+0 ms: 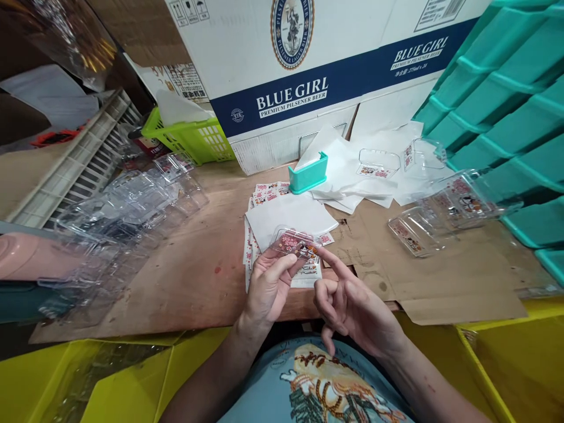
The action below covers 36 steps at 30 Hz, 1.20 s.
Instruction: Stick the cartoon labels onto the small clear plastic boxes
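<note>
One clear, shallow plastic tray (291, 242) with a cartoon label, over the white paper sheet (273, 217); likely light, slippery, slightly flexible, best held by its rims. Left hand (268, 286): pinching it. Right hand (359, 305): empty, half-open, forefinger extended at its edge.

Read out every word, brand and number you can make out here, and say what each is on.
"BLUE GIRL", twice: big carton
"PREMIUM PILSENER BEER", under each brand name
"净含量: 275ml x 24": carton's blue band, right
"PILSENER LAGER BEER": carton's round emblem
"快乐" and, less surely, "宠物屋": clear plastic case in the left hand
Too small or blurred: sticker sheets, both barcode labels, shirt lettering.
</note>
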Motion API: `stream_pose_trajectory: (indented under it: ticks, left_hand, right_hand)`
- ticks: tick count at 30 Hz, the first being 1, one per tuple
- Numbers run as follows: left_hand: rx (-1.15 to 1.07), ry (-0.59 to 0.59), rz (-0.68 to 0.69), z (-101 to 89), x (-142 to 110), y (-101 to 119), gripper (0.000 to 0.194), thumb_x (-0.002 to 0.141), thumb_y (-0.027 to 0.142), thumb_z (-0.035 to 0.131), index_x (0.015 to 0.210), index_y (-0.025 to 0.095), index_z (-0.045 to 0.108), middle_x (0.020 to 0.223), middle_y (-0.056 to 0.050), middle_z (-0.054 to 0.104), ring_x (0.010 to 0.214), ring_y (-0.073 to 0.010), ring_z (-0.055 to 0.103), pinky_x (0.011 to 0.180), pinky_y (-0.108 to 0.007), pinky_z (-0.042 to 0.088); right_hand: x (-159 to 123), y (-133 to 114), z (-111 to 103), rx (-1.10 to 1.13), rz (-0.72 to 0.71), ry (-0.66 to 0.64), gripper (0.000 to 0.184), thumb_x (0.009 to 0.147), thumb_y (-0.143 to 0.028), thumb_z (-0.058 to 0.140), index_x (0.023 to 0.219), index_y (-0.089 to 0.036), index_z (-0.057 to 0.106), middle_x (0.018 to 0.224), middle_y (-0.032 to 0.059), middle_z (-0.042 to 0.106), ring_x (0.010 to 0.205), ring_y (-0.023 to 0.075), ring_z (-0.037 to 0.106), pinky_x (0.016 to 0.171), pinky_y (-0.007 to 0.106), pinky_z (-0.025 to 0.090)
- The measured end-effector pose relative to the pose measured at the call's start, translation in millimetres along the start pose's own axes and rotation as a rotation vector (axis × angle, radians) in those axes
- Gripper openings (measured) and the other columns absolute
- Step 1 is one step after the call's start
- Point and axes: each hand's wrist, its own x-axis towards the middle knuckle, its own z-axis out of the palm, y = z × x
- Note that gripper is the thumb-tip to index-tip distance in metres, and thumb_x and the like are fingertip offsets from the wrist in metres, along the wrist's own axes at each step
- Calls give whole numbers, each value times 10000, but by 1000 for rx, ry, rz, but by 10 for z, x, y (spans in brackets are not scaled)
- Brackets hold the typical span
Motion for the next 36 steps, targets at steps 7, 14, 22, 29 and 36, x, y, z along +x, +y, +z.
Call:
stream_pose_trajectory:
  ticks: [7, 14, 22, 29, 36]
  left_hand:
    - [-11, 18, -4, -3, -2, 7, 268, 727, 64, 721, 948, 208, 764, 1017, -8, 770, 999, -166, 692, 948, -306, 536]
    - [14, 40, -2, -26, 6, 3, 257, 724, 72, 727, 934, 216, 762, 1018, -6, 770, 992, -154, 694, 924, -273, 533]
    - [34, 52, -12, -43, 12, -12, 265, 715, 86, 742, 946, 212, 765, 1002, -4, 774, 972, -154, 703, 902, -260, 548]
    - [36, 51, -16, -39, 19, -23, 245, 725, 81, 738, 932, 209, 764, 982, 2, 777, 953, -145, 710, 909, -258, 550]
    - [36, 80, -23, -10, 9, -23, 269, 698, 98, 764, 943, 209, 759, 1004, -2, 776, 971, -162, 711, 951, -302, 537]
  right_hand:
    - [19, 54, 37, -105, -39, 51, 683, 954, -370, 567, 1538, -351, 213, 744, -41, 545, 472, 58, 394, 481, 285, 557]
    - [35, 46, 59, -245, -58, 106, 700, 952, -372, 580, 1543, -321, 208, 733, -41, 530, 471, 62, 404, 475, 261, 537]
    - [45, 67, 61, -467, -132, 167, 708, 947, -379, 598, 1543, -304, 221, 712, -48, 493, 509, 76, 419, 494, 231, 499]
    - [28, 117, 79, -847, -174, 271, 713, 963, -370, 571, 1562, -321, 187, 759, -25, 481, 618, 119, 439, 539, 246, 390]
    - [43, 170, 55, -1523, -321, 332, 776, 977, -320, 488, 1592, -184, 35, 741, 32, 633, 576, 177, 522, 629, 312, 460]
